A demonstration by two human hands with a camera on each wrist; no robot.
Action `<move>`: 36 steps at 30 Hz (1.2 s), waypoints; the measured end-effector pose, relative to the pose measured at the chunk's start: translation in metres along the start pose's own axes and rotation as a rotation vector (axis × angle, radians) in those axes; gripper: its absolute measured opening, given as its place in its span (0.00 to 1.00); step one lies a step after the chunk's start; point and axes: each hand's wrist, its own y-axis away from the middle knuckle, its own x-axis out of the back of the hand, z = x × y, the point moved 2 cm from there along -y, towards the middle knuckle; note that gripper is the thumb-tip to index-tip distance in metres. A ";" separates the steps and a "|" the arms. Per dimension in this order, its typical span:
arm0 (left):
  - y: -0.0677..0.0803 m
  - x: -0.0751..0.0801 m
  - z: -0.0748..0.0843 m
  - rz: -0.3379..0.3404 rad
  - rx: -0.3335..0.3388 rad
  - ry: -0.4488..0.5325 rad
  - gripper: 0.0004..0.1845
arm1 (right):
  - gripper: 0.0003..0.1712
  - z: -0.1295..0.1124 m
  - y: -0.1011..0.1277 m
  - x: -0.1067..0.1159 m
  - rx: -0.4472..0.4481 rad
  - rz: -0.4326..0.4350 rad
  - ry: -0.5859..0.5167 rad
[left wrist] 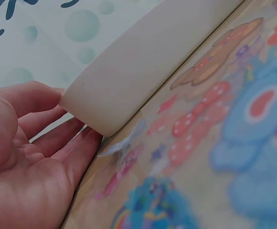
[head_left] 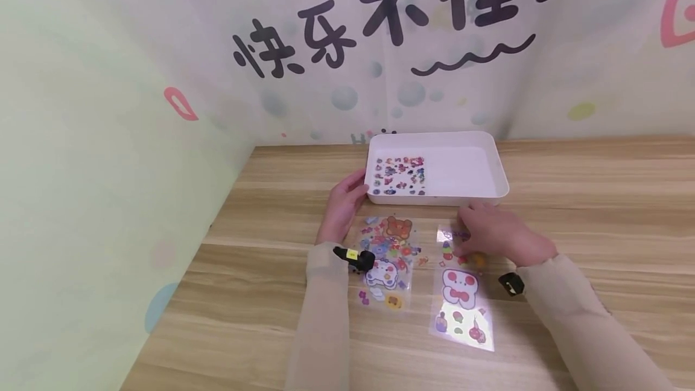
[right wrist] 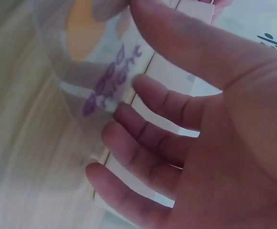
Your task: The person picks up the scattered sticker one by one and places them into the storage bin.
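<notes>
At the far left we see the pale green wall (head_left: 81, 137), and beside it the wooden table (head_left: 597, 210) running off to the right. Our left hand (head_left: 342, 204) lies at the left corner of the white tray (head_left: 499, 168); in the left wrist view the fingers (left wrist: 57, 138) are straight and relaxed, their tips touching the tray's rounded corner (left wrist: 129, 81) and gripping nothing. Inside the tray, toward its left side, lies a small sticker sheet (head_left: 400, 175) flat on the floor of it.

Just in front of the tray, on the table, lies the bear sticker sheet (head_left: 387, 258), a clear sheet crowded with a brown bear, mushrooms and a white bear; its far edge lies close against the tray's front wall, and the black wrist camera (head_left: 355, 256) overlaps its left edge.

Further right lies the bow sticker sheet (head_left: 461, 300), near the first sheet but apart from it. Our right hand (head_left: 496, 234) covers its far end. In the right wrist view the fingers (right wrist: 143, 143) are loosely bent and spread, and the sheet's top edge with purple lettering (right wrist: 112, 78) curls up near the thumb; we cannot tell whether the thumb pinches it. A second black wrist camera (head_left: 511, 283) sits on the right sleeve.
</notes>
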 end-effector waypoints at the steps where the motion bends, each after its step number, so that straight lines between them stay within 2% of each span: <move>1: 0.000 0.000 0.000 0.001 0.001 0.002 0.22 | 0.22 0.002 -0.001 -0.001 0.002 -0.002 -0.023; 7: 0.000 -0.001 0.000 0.004 0.002 -0.002 0.22 | 0.15 0.014 -0.007 -0.003 0.038 -0.009 -0.199; 11: 0.000 -0.001 0.001 0.001 0.007 -0.007 0.22 | 0.10 0.022 -0.011 -0.004 0.088 -0.003 -0.259; 21: 0.000 -0.001 0.001 0.007 0.008 -0.010 0.22 | 0.04 0.032 -0.011 0.003 0.085 0.015 -0.225; 28: -0.002 -0.001 -0.001 0.004 -0.007 0.007 0.23 | 0.09 0.033 -0.011 0.006 0.053 0.033 -0.184; 32: -0.002 -0.001 -0.002 0.010 0.000 0.008 0.23 | 0.09 0.033 -0.009 0.009 0.050 0.065 -0.181; 36: -0.002 -0.001 -0.001 0.007 0.005 0.005 0.23 | 0.06 0.036 -0.007 0.015 0.066 0.099 -0.206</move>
